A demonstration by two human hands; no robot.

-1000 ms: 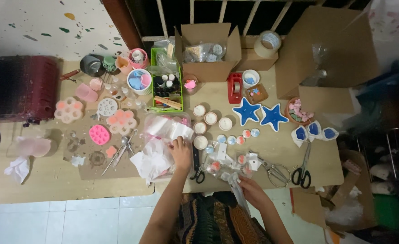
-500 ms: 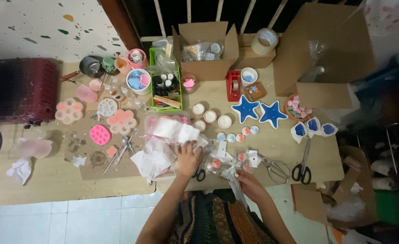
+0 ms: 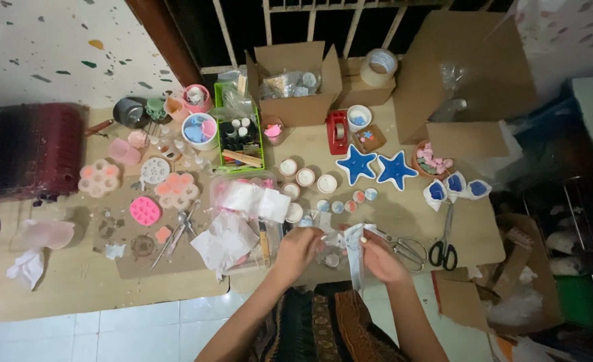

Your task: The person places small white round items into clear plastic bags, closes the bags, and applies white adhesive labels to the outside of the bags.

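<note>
Head view: both hands low over the near edge of the desk (image 3: 75,295), close together. Left hand (image 3: 298,249) curled, fingertips pinching a small white piece (image 3: 333,239) that sits btwn the two hands; too small to tell what it is exactly. Right hand (image 3: 379,258) closed on a long white strip (image 3: 355,258), paper or tape, which hangs down past the desk edge just left of that hand.

Just right of the right hand: metal scissors (image 3: 404,248), then black-handled scissors (image 3: 445,245) a bit further out. Left of the left hand: crumpled white tissue (image 3: 226,243) w/ a clear plastic tray (image 3: 246,194) beyond it. Further left, pink silicone mould (image 3: 145,210) & tweezers (image 3: 174,236) on a brown cardboard sheet (image 3: 125,258).

Beyond the hands: row of small round pots (image 3: 306,177), two blue star dishes (image 3: 375,167), red tape dispenser (image 3: 337,131), open cardboard box (image 3: 295,84), tape roll (image 3: 379,66).
</note>
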